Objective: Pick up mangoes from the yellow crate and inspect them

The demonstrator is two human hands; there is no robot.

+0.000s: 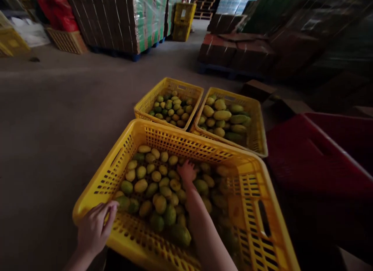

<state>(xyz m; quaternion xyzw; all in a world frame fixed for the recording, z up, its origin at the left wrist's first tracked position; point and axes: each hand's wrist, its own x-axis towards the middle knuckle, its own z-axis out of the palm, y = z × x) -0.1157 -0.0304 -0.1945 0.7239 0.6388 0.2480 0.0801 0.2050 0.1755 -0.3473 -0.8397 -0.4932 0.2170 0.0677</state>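
Observation:
A large yellow crate (pixel 241 162) with slotted walls stands right in front of me. Many yellow-green oval fruits (pixel 160 204), like small papayas or mangoes, cover its bottom. My right hand (pixel 187 171) reaches over the near side into the crate, fingers spread on the fruits near the far wall; no fruit is visibly lifted. At the near left corner, my left hand (pixel 94 226) is closed over the crate's rim, with the fingers bent inward. What lies under its palm is hidden.
Behind stand two more yellow crates, one with small fruits (pixel 171 112), one with larger, longer fruits (pixel 223 115). A red bin (pixel 303 154) sits to the right. Wrapped box stacks (pixel 116 22) on pallets, brown cartons (pixel 256 88) and yellow crates (pixel 184 20) stand farther back.

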